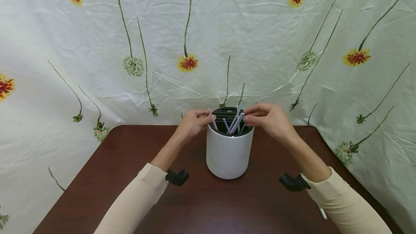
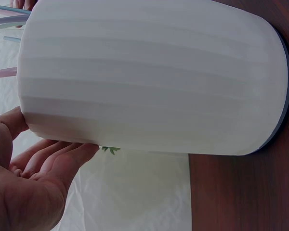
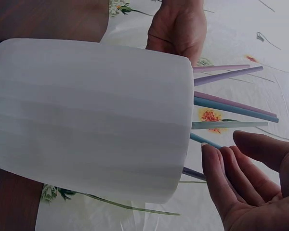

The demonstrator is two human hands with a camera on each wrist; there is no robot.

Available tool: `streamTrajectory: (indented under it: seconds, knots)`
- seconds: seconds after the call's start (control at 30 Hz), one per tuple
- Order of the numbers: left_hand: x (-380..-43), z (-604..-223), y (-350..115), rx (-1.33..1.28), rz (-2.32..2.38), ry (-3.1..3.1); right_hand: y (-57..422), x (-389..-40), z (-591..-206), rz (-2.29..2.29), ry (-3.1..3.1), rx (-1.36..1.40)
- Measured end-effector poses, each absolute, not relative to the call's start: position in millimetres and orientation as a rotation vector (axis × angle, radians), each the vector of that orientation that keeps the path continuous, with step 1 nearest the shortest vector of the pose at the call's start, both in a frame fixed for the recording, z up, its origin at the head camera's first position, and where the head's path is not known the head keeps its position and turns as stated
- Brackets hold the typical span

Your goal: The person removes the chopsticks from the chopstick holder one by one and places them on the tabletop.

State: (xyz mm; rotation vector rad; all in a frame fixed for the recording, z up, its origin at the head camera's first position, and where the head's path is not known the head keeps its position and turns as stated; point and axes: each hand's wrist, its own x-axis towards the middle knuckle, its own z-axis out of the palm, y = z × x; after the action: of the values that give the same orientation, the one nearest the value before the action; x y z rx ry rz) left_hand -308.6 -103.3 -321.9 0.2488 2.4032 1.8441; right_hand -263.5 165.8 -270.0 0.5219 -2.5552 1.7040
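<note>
A white ribbed cylindrical holder (image 1: 229,154) with a black insert stands on the brown table (image 1: 130,183). Several pastel sticks (image 1: 236,120) lean in it, pink, blue and purple. My left hand (image 1: 203,116) is at the holder's left rim beside a pink stick (image 1: 212,119). In the left wrist view its fingers (image 2: 53,156) lie nearly straight by the holder (image 2: 149,77), gripping nothing. My right hand (image 1: 250,115) is at the right rim by the stick tops. In the right wrist view its fingers (image 3: 219,173) and thumb stay apart next to the sticks (image 3: 231,103), with none pinched.
A creased white cloth with flower print (image 1: 227,28) hangs behind and to both sides of the table. Black camera mounts (image 1: 177,177) (image 1: 294,182) sit on both wrists. A small white object (image 1: 323,213) lies near the table's right edge.
</note>
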Motion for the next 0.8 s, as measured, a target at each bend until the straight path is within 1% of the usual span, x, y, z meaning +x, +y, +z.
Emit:
streamTrajectory:
  seconds: [0.47,0.8]
  knots:
    - [-310,-324,-102,0.15,2.016,2.201,158,-264,-275,1.604,-2.582,0.487]
    - [-312,-327,-103,0.106,2.058,2.144,154,-265,-279,1.599,-2.554,0.523]
